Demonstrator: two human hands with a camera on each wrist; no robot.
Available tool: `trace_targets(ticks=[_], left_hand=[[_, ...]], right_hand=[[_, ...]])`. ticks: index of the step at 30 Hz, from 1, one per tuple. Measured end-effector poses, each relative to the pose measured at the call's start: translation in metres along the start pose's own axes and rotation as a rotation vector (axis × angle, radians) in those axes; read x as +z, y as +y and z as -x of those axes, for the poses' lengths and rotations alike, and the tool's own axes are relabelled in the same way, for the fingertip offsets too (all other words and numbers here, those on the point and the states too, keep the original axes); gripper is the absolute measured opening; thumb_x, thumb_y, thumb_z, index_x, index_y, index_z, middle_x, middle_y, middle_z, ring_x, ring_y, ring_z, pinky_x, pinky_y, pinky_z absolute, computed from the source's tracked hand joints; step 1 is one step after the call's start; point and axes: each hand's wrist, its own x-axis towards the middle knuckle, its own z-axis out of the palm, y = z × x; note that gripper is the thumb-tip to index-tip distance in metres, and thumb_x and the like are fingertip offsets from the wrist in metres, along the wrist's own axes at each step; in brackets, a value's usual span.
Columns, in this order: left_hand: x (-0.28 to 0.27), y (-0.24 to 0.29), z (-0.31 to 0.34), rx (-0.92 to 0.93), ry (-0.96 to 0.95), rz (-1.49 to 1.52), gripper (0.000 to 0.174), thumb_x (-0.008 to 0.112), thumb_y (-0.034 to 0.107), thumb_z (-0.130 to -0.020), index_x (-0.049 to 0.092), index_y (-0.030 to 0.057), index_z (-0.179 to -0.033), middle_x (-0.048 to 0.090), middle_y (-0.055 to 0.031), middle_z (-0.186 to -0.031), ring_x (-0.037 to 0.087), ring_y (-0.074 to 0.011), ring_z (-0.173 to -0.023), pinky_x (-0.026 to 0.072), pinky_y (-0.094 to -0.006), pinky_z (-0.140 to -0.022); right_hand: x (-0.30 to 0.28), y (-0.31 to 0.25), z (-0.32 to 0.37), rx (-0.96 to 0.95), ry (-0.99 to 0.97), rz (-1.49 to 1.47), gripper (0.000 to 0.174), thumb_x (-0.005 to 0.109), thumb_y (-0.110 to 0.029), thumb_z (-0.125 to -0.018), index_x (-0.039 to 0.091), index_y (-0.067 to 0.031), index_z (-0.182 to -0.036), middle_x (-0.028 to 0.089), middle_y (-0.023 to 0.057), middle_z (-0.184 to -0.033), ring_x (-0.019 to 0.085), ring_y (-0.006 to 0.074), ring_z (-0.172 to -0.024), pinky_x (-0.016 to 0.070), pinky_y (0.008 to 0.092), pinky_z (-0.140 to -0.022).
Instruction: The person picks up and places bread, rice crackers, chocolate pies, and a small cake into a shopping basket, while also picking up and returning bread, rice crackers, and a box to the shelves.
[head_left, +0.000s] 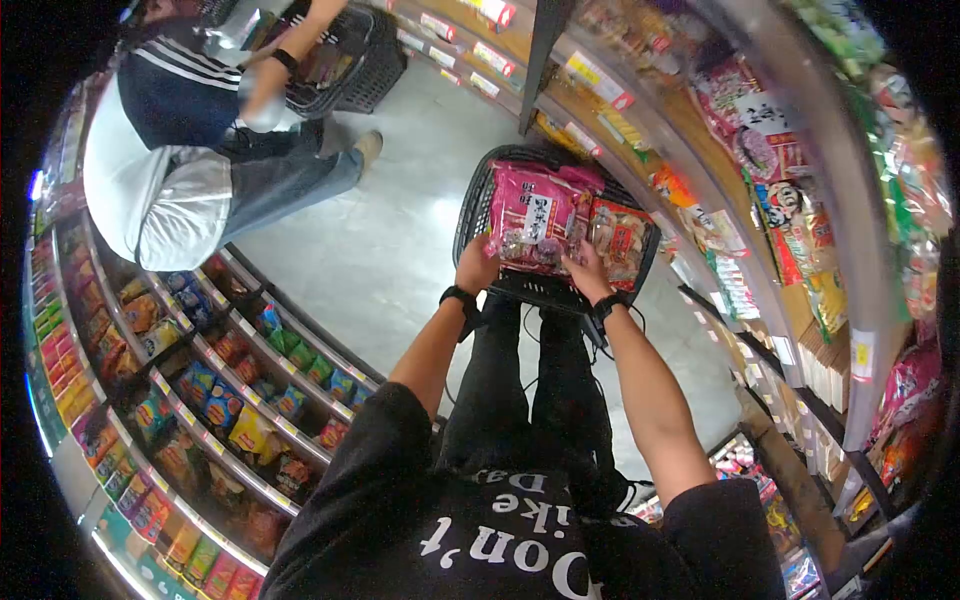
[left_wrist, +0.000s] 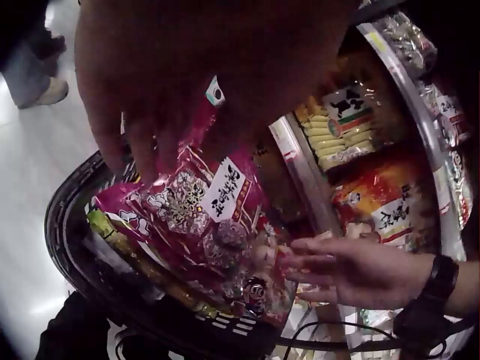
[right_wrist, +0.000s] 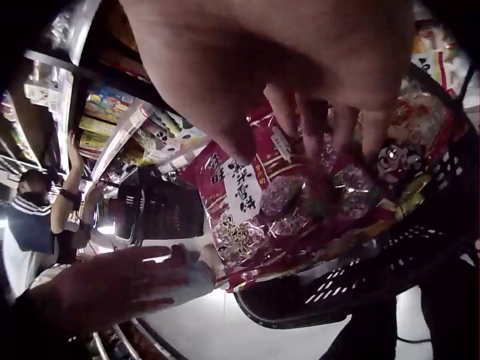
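Observation:
A pink snack bag (head_left: 540, 215) with a white label lies in the black basket (head_left: 478, 185), beside a red-and-clear snack bag (head_left: 618, 240). At its lower left edge is the left hand (head_left: 477, 265); at the lower right edge, the right hand (head_left: 586, 272) touches it. From the left wrist, the right hand (left_wrist: 360, 274) shows nearly straight fingers against the side of the pink bag (left_wrist: 191, 202). In the right wrist view, the left hand (right_wrist: 120, 285) has its fingers extended towards a corner of the pink bag (right_wrist: 277, 202).
Snack shelves (head_left: 590, 80) line the right side, close to the basket. More shelves (head_left: 215, 360) curve along the left. Another person (head_left: 180, 140) is at the upper left beside a second dark basket (head_left: 375, 75). Pale floor (head_left: 420, 130) shows between.

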Motion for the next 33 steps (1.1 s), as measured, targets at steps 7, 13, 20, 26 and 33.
trace_targets(ticks=[7, 13, 20, 26, 33], left_hand=[[-0.051, 0.02, 0.067, 0.082, -0.164, 0.032, 0.026, 0.066, 0.013, -0.086, 0.065, -0.0075, -0.103, 0.07, -0.0141, -0.091, 0.067, -0.0215, -0.083, 0.0531, -0.0322, -0.075], [-0.1, 0.101, 0.113, -0.315, -0.239, 0.335, 0.03, 0.064, 0.012, -0.089, 0.062, -0.0094, -0.11, 0.07, -0.0128, -0.092, 0.068, -0.0193, -0.083, 0.0556, -0.0306, -0.072], [-0.103, 0.206, 0.101, -0.29, -0.091, 0.416, 0.029, 0.066, 0.012, -0.089, 0.061, -0.0072, -0.11, 0.069, -0.0084, -0.091, 0.065, -0.0149, -0.075, 0.0524, -0.0274, -0.066], [-0.076, 0.256, 0.084, -0.169, -0.166, 0.583, 0.023, 0.062, 0.009, -0.091, 0.063, -0.0037, -0.109, 0.068, -0.0101, -0.098, 0.066, -0.0168, -0.085, 0.0537, -0.0289, -0.075], [-0.066, 0.28, 0.09, -0.079, -0.186, 0.507, 0.023, 0.059, 0.009, -0.093, 0.063, -0.0038, -0.111, 0.069, -0.0103, -0.102, 0.066, -0.0184, -0.091, 0.0536, -0.0302, -0.08]], right_hand=[[-0.109, -0.035, 0.094, 0.387, -0.297, -0.398, 0.042, 0.068, -0.033, -0.091, 0.061, -0.0055, -0.121, 0.07, 0.0062, -0.106, 0.067, 0.0166, -0.097, 0.0501, 0.0301, -0.077], [-0.193, 0.02, 0.176, 0.378, -0.022, -0.563, 0.036, 0.063, -0.031, -0.093, 0.059, -0.01, -0.122, 0.069, 0.0069, -0.115, 0.067, 0.02, -0.1, 0.0508, 0.0351, -0.083], [-0.238, 0.059, 0.246, 0.576, 0.098, -0.825, 0.046, 0.056, -0.036, -0.094, 0.052, -0.0094, -0.131, 0.063, 0.0122, -0.127, 0.061, 0.0275, -0.114, 0.0466, 0.0431, -0.095], [-0.276, 0.049, 0.219, 0.441, 0.079, -0.683, 0.044, 0.057, -0.036, -0.093, 0.053, -0.0103, -0.129, 0.066, 0.0093, -0.121, 0.063, 0.0236, -0.106, 0.0474, 0.0399, -0.092], [-0.276, -0.183, 0.132, -0.011, 0.084, -0.648, 0.045, 0.066, -0.039, -0.092, 0.058, -0.008, -0.124, 0.064, 0.0062, -0.115, 0.065, 0.0187, -0.1, 0.0501, 0.0326, -0.086]])
